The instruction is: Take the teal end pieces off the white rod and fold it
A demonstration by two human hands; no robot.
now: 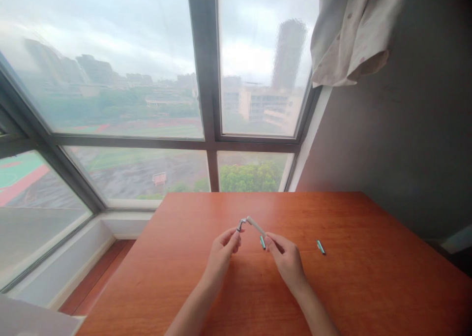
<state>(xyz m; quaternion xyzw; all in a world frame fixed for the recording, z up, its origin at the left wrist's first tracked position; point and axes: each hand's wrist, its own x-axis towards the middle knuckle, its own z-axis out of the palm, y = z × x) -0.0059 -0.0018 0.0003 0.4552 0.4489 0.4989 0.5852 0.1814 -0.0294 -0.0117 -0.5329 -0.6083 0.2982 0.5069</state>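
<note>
My left hand (pixel 225 243) pinches a silver razor handle (pixel 241 223) with a bent neck, held upright above the table. Between the fingers of my right hand (pixel 282 251) is a slim pale stick (pixel 255 225), tilted up to the left. Its upper end is at the razor's neck; whether the two touch, I cannot tell. A teal-and-black razor cartridge (pixel 262 242) lies on the table just left of my right fingertips. Farther right lies a second razor cartridge (pixel 321 247), apart from both hands.
The reddish-brown wooden table (pixel 368 287) reaches back to a grey window frame (pixel 212 141). A pale curtain (pixel 354 36) hangs at upper right beside a grey wall (pixel 398 149). Down at the left are a white ledge (pixel 83 257) and wooden floor.
</note>
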